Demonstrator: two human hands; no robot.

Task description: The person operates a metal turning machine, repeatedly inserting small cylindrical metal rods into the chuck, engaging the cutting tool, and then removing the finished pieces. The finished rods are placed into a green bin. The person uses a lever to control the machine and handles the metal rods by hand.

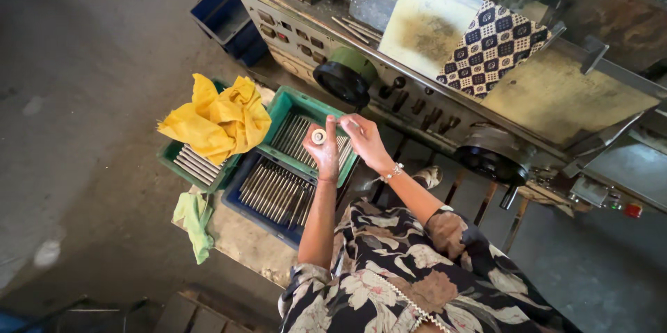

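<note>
- The left hand (322, 151) is curled around a small round metal part (318, 137), its pale end face turned up, just above the green crate (286, 107)
- The right hand (363, 140) pinches a thin metal rod (349, 124) with narrowed fingers, its tip just beside the round part, over the green crate's right edge
- Metal rods lie in rows inside the green crate
- Touching the green crate's near side sits a blue crate (244, 206) of rods
- Left of the green crate, a yellow cloth (217, 121) drapes over another crate
</note>
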